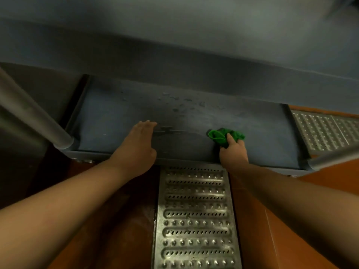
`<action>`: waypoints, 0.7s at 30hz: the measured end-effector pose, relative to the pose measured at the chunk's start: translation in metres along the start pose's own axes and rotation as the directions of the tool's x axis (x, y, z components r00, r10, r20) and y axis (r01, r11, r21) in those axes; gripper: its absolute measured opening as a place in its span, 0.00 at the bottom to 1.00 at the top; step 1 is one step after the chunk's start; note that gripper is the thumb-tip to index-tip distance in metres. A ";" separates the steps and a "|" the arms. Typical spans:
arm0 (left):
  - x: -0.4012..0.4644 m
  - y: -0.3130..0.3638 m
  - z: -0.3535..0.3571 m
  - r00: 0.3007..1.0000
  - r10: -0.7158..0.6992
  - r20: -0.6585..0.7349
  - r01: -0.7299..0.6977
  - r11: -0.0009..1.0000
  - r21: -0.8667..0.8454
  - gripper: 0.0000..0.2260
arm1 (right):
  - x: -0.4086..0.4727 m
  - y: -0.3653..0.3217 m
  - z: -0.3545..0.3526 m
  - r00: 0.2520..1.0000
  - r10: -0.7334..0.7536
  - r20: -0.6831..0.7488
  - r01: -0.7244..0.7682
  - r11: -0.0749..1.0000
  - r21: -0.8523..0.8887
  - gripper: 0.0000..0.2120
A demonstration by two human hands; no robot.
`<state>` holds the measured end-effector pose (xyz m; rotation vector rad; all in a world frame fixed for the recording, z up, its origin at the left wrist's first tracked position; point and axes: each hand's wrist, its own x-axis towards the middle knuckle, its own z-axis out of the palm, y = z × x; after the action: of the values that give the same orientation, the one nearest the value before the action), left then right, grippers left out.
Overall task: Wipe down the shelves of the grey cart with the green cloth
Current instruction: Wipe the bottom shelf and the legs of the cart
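Observation:
The grey cart's bottom shelf [108, 121] lies low in front of me, with water drops and smudges across its middle. My right hand [234, 152] grips a bunched green cloth [223, 135] and presses it on the shelf right of centre. My left hand [136, 144] is flat with fingers together, over the shelf's front edge left of centre, holding nothing. An upper grey shelf [174, 55] overhangs and hides the back of the bottom shelf.
Metal cart posts stand at the front left corner [33, 115] and front right corner [330, 158]. A perforated metal floor drain grate [194, 216] runs under me, with another grate [322, 131] at the right. The floor is orange-brown tile [320, 183].

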<state>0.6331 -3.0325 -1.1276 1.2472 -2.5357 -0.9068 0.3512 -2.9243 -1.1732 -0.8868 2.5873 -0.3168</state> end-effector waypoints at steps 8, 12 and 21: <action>-0.013 -0.027 -0.027 0.993 -0.109 -0.041 0.114 0.984 0.139 0.33 | -0.034 -0.081 0.041 0.990 -0.134 0.050 0.134 0.991 0.005 0.31; -0.024 -0.049 -0.036 0.975 -0.221 -0.019 0.221 0.962 0.160 0.34 | -0.053 -0.122 0.057 0.973 -0.202 0.109 0.200 0.979 0.030 0.34; -0.037 -0.063 -0.062 0.946 -0.310 -0.089 0.319 0.941 0.109 0.37 | -0.100 -0.225 0.107 0.906 -0.365 0.213 0.354 0.931 0.089 0.37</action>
<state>0.7233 -3.0616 -1.1113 1.7277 -2.4083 -0.7552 0.5903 -3.0451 -1.1667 -1.3047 2.1908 -0.3538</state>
